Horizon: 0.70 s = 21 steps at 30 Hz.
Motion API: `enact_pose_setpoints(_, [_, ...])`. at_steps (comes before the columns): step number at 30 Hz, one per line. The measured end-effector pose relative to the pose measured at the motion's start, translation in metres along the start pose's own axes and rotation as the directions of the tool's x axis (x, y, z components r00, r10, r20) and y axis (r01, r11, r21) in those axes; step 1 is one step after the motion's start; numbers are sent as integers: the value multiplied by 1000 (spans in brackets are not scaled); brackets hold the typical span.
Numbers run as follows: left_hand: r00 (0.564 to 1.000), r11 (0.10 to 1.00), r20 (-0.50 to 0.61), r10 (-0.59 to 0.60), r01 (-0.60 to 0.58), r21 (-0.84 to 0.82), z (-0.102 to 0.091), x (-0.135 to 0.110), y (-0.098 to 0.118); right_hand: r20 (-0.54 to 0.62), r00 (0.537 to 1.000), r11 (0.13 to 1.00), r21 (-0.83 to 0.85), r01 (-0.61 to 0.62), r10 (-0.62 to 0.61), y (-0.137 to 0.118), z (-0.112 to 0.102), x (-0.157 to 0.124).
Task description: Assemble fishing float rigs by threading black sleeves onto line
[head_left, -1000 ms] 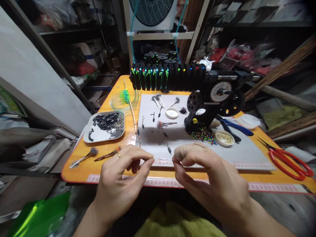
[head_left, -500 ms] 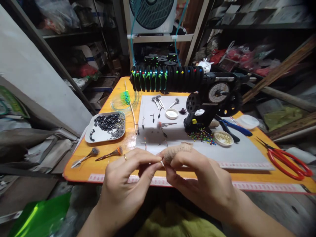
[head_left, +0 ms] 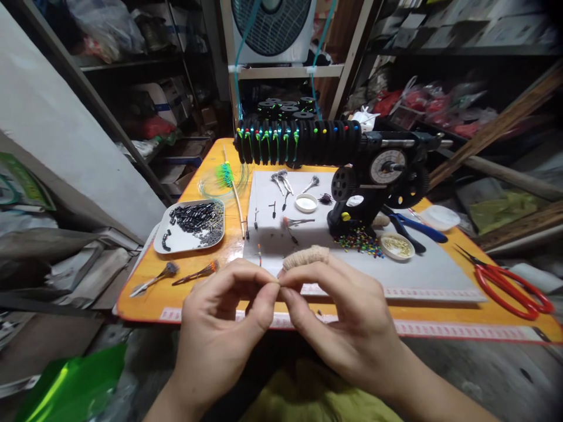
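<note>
My left hand [head_left: 231, 313] and my right hand [head_left: 341, 310] meet fingertip to fingertip above the table's front edge. Each pinches with thumb and forefinger; whatever sits between the tips is too small and covered to name. Tan tape wraps one finger of the right hand. Past the fingers lie a small dark piece with an orange tip [head_left: 259, 254] and a bristle tuft with an orange collar [head_left: 299, 221]. Left of my left hand are an orange-tipped brown tuft [head_left: 196, 272] and a grey tuft [head_left: 155, 277].
A white tray [head_left: 165, 240] holds black tubes and small grey bits. A black machine with a spool row [head_left: 299, 142] stands at the back. Colourful beads [head_left: 360, 241], a dish of gold bits [head_left: 397, 247], blue-handled pliers [head_left: 422, 227] and red scissors [head_left: 512, 290] lie to the right.
Both hands have shifted slightly left, and their fingertips have come closer together. The small pale bit that showed between them is now mostly covered.
</note>
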<state>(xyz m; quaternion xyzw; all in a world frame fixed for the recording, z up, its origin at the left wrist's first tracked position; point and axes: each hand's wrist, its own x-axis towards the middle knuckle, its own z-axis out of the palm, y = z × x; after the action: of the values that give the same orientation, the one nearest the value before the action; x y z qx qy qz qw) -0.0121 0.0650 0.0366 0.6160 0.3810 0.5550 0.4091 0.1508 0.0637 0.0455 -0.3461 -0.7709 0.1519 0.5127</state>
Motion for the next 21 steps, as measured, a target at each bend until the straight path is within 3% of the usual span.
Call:
enact_pose_setpoints(4, [999,999,40,-22,21,29,-1,1,4,-45,974,955,-210,210,-224,6,0,-3])
enact_pose_setpoints(6, [997,998,66,-45,42,48,-1,2,4,21,933,886,-307,347,-358,8,-1,-5])
enact_pose_setpoints(8, [997,996,71,-27,21,85,-2,2,2,77,916,860,-323,396,-393,9,-2,-4])
enact_pose_setpoints(12, [980,949,71,186,-198,244,-5,-1,-7,23,980,962,-184,199,-198,7,-1,0])
enact_pose_setpoints(15, [905,814,119,409,-420,401,-11,-3,-12,61,997,998,-38,49,-47,5,-3,2])
enact_pose_setpoints(19, [801,605,259,540,-584,541,-18,-1,-11,135,991,1000,15,15,-17,5,-9,4])
enact_pose_setpoints(21, [778,560,293,556,-611,559,-18,2,-8,173,984,999,-5,48,-46,6,-10,5])
